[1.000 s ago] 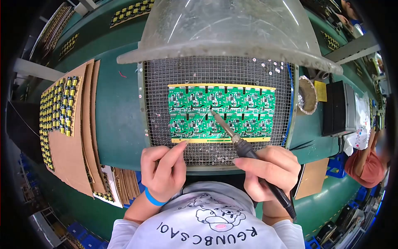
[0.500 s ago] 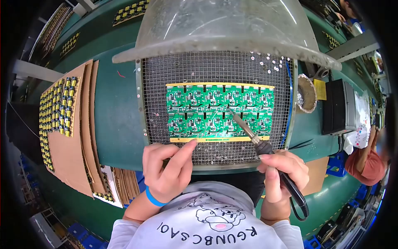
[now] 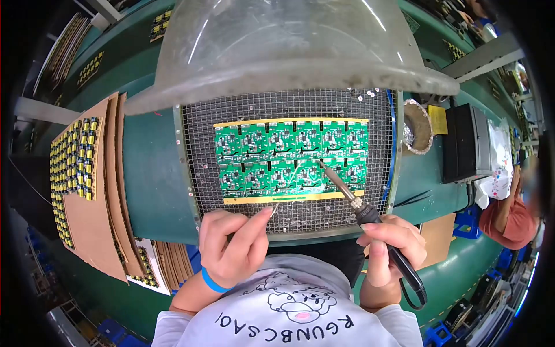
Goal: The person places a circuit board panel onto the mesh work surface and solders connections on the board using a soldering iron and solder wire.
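A panel of green circuit boards [image 3: 285, 134] with yellow edge strips lies flat on a wire-mesh surface [image 3: 277, 224]. My right hand [image 3: 393, 243] grips a soldering iron [image 3: 370, 214] by its black handle. The iron's tip meets the panel near the seam between its two rows, right of the middle; actual contact is hard to tell. Near the panel's front edge, my left hand [image 3: 234, 246] pinches a thin solder wire [image 3: 276, 206] between thumb and forefinger. The wire reaches up over the boards toward the iron's tip.
A cloudy plastic hood [image 3: 289, 75] overhangs the mesh at the back. Right of it stand a foil-lined cup [image 3: 417, 127], a yellow sponge [image 3: 437, 120] and a black box [image 3: 467, 143]. Cardboard sheets [image 3: 95, 225] with yellow-black components are at left. Another person's sleeve [image 3: 509, 224] shows far right.
The view has shifted, so the panel appears further left. Relative to the boards, the iron's tip has moved right along the seam. Both hands keep their grips.
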Motion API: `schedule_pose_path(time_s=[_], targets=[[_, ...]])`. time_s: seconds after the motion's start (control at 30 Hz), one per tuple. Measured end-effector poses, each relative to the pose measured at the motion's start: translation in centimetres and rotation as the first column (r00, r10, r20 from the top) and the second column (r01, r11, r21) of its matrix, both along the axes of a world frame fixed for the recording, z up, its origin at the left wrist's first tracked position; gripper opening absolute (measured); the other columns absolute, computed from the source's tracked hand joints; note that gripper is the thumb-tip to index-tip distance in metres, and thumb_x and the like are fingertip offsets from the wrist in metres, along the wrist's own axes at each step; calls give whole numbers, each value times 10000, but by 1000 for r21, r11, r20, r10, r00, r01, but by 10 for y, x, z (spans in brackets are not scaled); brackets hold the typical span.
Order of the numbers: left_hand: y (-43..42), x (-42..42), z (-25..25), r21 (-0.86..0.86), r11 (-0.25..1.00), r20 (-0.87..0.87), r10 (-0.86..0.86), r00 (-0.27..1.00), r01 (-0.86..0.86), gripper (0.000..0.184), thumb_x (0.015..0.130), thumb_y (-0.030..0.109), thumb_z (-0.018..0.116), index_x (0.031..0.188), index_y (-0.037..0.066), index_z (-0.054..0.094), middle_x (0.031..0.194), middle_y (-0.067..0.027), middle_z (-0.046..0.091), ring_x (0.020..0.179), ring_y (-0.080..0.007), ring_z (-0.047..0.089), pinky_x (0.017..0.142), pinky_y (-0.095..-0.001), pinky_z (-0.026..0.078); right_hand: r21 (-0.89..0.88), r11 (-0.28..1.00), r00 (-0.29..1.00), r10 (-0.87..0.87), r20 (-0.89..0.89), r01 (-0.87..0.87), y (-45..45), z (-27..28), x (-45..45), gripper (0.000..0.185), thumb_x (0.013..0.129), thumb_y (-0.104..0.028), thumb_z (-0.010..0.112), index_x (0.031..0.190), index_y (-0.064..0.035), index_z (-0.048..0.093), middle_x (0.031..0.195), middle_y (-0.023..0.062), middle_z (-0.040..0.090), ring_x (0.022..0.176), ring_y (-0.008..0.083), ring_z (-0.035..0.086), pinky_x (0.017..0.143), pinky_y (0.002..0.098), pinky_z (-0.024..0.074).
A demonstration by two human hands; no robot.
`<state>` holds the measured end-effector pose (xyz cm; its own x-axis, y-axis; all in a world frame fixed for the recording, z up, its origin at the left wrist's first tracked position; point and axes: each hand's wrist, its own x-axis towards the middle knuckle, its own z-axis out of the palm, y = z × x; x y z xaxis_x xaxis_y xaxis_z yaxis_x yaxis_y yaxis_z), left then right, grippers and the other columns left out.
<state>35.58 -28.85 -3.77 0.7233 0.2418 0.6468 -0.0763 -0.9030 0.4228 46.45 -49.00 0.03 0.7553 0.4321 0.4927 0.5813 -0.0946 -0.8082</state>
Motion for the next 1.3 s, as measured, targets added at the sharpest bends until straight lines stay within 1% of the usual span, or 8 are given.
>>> schedule_pose_path(time_s=[0.2,0.6,0.7,0.8,0.87,1.17,1.2,1.3], targets=[[-11,7,7,-54,993,-56,-106,993,103,371,649,-77,666,981,83,704,770,-30,475,684,-210,479,604,-296,421,0,998,998,-64,-24,64,-7,-1,-1,141,752,-63,621,871,-20,683,562,60,564,460,175,540,455,266,419],[-22,18,3,-4,983,-35,-183,983,183,473,582,-72,676,1027,82,713,814,-24,462,666,-190,465,561,-298,422,310,840,895,-428,-127,446,-40,-35,27,221,890,-112,532,986,73,606,688,117,596,562,142,542,551,233,429],[-26,17,5,-30,987,-77,-162,984,160,399,643,-73,664,1000,101,704,771,-27,473,684,-202,472,615,-296,420,-3,875,843,-468,-266,485,-42,-26,42,220,896,-26,511,1074,69,600,737,128,624,583,112,537,564,222,436],[-27,15,4,-44,988,-89,-150,985,146,378,654,-70,676,991,98,704,771,-27,472,683,-203,470,616,-299,418,194,844,861,-463,-210,501,-50,-35,39,213,894,-16,523,1072,54,615,756,115,633,592,101,543,575,217,440],[-25,14,0,-19,989,-82,-148,986,147,419,624,-68,674,1010,93,707,787,-26,467,678,-203,473,595,-302,424,11,868,840,-477,-258,496,-49,-28,38,209,896,-29,520,1063,60,610,767,123,629,591,109,546,561,219,443],[-30,5,-5,21,993,-62,-113,992,115,450,598,-62,670,1017,97,713,797,-23,462,678,-200,475,578,-308,428,205,938,951,-240,-195,279,-45,-37,-3,277,916,-90,507,1151,55,499,757,157,628,622,176,599,597,265,500],[-31,4,-5,19,993,-36,-114,993,115,450,596,-61,669,1014,99,715,798,-16,457,678,-194,472,581,-308,429,161,978,986,-115,-124,135,-49,-42,-5,388,884,-45,559,1239,46,430,864,191,634,712,201,638,690,289,531],[-45,4,0,-55,965,9,-258,966,258,363,627,-74,665,950,89,698,809,-24,436,681,-211,447,624,-320,427,303,951,934,52,-355,62,-23,-32,-20,683,787,72,660,1355,-5,290,1190,245,513,960,291,647,856,363,541]])
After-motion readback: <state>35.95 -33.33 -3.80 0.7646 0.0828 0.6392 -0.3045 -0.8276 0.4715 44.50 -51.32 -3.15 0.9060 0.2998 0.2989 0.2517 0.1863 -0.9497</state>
